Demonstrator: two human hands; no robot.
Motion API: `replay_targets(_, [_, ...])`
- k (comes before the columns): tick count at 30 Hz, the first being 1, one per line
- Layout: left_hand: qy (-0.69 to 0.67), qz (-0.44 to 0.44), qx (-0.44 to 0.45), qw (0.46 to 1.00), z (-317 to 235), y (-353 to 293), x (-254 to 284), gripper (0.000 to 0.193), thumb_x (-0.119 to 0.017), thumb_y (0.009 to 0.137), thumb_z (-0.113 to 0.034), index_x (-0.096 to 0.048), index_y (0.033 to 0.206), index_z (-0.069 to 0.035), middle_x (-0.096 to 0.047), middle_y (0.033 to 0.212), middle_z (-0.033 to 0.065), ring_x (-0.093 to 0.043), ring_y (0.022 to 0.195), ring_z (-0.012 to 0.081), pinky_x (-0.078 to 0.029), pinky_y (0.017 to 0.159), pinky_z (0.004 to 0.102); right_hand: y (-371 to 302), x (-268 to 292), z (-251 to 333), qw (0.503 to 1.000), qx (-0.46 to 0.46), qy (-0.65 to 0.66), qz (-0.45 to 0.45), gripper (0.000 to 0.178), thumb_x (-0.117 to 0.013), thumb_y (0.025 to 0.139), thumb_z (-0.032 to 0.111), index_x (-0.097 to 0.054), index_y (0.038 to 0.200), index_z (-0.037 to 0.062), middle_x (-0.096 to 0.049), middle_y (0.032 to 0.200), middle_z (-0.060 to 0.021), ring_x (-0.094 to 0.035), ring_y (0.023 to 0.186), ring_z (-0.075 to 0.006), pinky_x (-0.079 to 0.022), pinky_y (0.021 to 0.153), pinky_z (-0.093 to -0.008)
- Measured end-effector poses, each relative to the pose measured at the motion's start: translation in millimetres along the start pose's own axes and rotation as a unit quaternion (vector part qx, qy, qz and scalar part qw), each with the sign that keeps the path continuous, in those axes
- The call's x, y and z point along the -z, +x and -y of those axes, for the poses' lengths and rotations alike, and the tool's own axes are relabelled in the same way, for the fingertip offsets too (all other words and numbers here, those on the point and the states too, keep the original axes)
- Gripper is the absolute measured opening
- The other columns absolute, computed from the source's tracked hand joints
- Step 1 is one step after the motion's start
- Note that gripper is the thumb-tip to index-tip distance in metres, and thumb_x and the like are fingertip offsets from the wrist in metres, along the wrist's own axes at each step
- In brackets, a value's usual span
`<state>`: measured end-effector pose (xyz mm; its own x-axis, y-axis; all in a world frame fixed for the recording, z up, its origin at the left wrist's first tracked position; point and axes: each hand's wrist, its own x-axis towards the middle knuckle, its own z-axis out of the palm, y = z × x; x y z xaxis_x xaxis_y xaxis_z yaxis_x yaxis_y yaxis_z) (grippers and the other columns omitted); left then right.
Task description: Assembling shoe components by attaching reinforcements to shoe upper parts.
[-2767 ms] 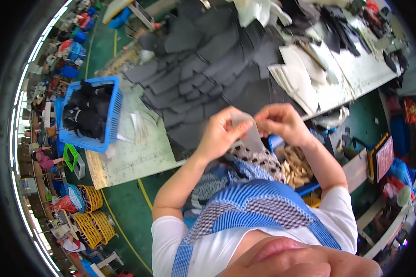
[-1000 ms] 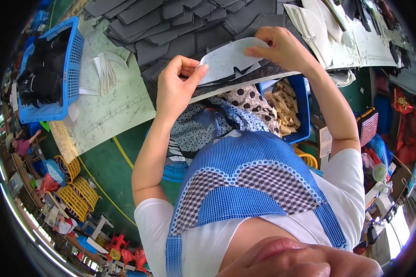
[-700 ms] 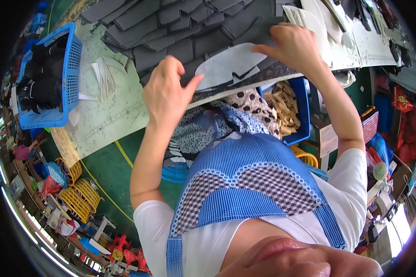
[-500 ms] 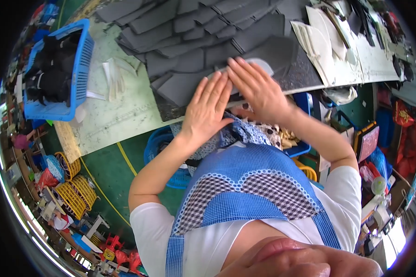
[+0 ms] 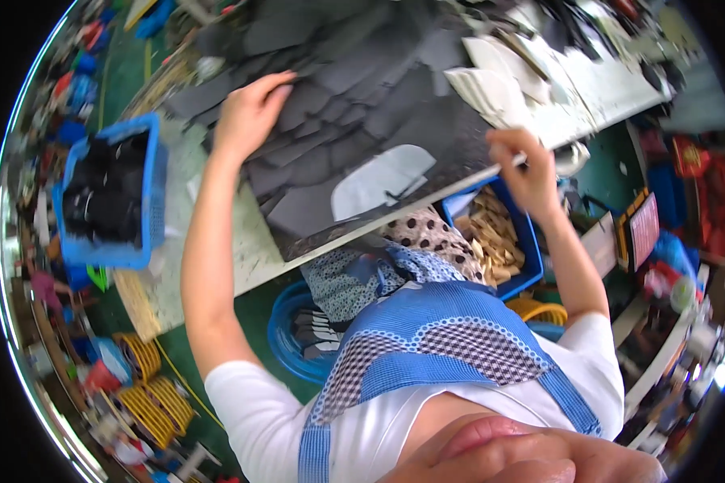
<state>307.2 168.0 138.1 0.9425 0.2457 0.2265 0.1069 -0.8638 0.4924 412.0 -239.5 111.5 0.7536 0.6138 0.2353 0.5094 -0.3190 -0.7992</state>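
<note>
My left hand [image 5: 251,119] is over the left part of a spread of dark grey sheet pieces [image 5: 370,113]. Its fingers are bent together, thumb close to them; whatever they may pinch cannot be made out. Past the table's front edge, on the right, my right hand [image 5: 528,169] hangs with curled fingers, and anything inside them is hidden. Between the hands a pale, curved flat piece [image 5: 379,183] lies on the dark pieces by the front edge, with a small dark mark on it. Neither hand touches it.
A blue basket [image 5: 159,189] of black items stands at left. White curved pieces [image 5: 491,97] lie at right on the table. Below the edge are a blue crate [image 5: 532,249] of tan pieces and a round blue basket [image 5: 278,338]. A polka-dot cloth [image 5: 431,233] hangs there.
My hands, earlier flat and close together over the pale piece, have parted. The left moved up and left, the right moved right and down. The pale piece is now uncovered; the view has turned slightly.
</note>
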Motion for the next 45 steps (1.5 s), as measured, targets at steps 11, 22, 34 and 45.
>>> replay_targets(11, [0.134, 0.019, -0.216, 0.967, -105, -142, -90, 0.043, -0.066, 0.087, -0.016, -0.060, 0.128, -0.004, -0.059, 0.133, 0.0130, -0.057, 0.123, 0.0298, -0.045, 0.103, 0.0426, 49, 9, -87, 0.944, -0.010, -0.257, -0.207, 0.037, -0.077, 0.081, 0.028, -0.063, 0.106, 0.0043, -0.063, 0.098, -0.0140, -0.061, 0.094, -0.0312, -0.050, 0.080, -0.0381])
replay_targets(22, [0.034, 0.029, -0.191, 0.981, -95, -141, -81, 0.059, -0.075, 0.082, -0.024, -0.055, 0.134, -0.005, -0.052, 0.140, 0.0124, -0.050, 0.129, 0.0299, -0.038, 0.108, 0.0441, 69, 27, -68, 0.918, 0.148, -0.279, -0.241, 0.016, -0.067, 0.088, 0.015, -0.065, 0.080, 0.0015, -0.062, 0.076, -0.0127, -0.062, 0.072, -0.0301, -0.050, 0.065, -0.0384])
replay_targets(34, [-0.521, 0.008, 0.091, 0.848, -165, -80, -37, 0.014, -0.069, 0.092, -0.009, -0.063, 0.098, 0.002, -0.068, 0.091, 0.0041, -0.065, 0.079, 0.0082, -0.054, 0.069, 0.0234, 27, -12, 89, 0.942, -0.062, 0.294, 0.151, 0.028, -0.066, 0.095, 0.021, -0.067, 0.110, -0.0015, -0.069, 0.092, -0.0035, -0.061, 0.088, -0.0083, -0.051, 0.078, -0.0251])
replay_targets(45, [-0.569, 0.133, 0.118, 0.803, -147, -88, -39, 0.045, -0.071, 0.088, -0.002, -0.045, 0.124, -0.003, -0.060, 0.087, 0.0040, -0.066, 0.079, 0.0112, -0.057, 0.073, 0.0258, 51, -13, 100, 0.919, -0.075, 0.185, 0.341, 0.012, -0.069, 0.086, 0.007, -0.070, 0.091, -0.0044, -0.067, 0.074, -0.0040, -0.062, 0.068, -0.0070, -0.052, 0.064, -0.0213])
